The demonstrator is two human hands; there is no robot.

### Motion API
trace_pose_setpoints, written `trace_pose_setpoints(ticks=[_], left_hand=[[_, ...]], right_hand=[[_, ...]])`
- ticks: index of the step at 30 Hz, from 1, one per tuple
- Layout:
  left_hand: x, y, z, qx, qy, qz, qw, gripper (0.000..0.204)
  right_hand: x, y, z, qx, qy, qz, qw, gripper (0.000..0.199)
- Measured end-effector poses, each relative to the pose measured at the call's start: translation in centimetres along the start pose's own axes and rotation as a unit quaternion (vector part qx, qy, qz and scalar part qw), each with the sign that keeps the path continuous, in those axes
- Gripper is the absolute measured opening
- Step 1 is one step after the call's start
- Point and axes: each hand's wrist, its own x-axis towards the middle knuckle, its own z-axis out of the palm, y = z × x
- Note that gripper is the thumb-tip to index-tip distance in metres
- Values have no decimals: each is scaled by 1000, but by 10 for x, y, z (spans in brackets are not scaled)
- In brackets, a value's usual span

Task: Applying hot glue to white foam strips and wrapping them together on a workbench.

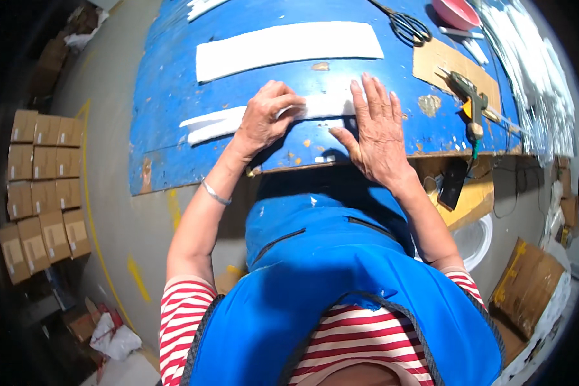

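Pinching the narrow white strip [325, 106] in curled fingers, the left hand [266, 119] works near the front edge of the blue counter [167, 119], while the right hand [381, 135] lies flat, gripping nothing, over the strip's right end. The strip's left end seems doubled lengthwise; whether the rest is too cannot be told. Beyond it, a wider white piece [289, 51] lies flat, apparently not yet folded. The pink bowl's [457, 13] contents are unclear, as are those of the stacked cardboard boxes [44, 164] on the floor.
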Motion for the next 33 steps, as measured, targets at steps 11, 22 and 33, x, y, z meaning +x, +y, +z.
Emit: trace_pose_setpoints(ticks=[11, 22, 33], left_hand=[[-74, -27, -111, 141, 37, -123, 982, 49], [-87, -26, -96, -115, 28, -244, 963, 27], [-79, 35, -32, -97, 64, -224, 968, 13]], right_hand=[[44, 13, 0, 72, -112, -161, 978, 45], [67, 47, -9, 49, -199, -207, 957, 36], [44, 99, -6, -7, -93, -181, 979, 46]])
